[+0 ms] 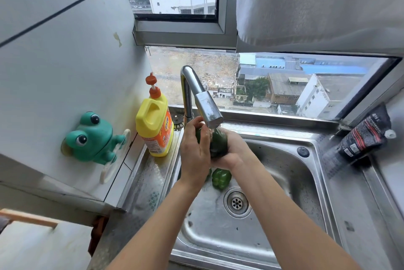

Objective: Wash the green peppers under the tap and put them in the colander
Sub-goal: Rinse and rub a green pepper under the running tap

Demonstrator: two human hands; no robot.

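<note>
Both hands curled round a green pepper (217,143) under the tap (204,101), left hand (195,149), right hand (232,151), another pepper (221,178) in the sink (290,173) below

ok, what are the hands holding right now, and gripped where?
One green pepper, under the tap spout. Left hand wraps its left flank; right hand cups its right side and bottom.

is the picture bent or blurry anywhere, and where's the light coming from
Head view: wide-angle bend, the window frame leans and bows toward the edges. Head view: daylight comes through the window, leaving a pale sheen on the sink and tap. Head view: the green pepper gripped by the left hand and right hand looks dark; the lower left corner is soft.
</note>
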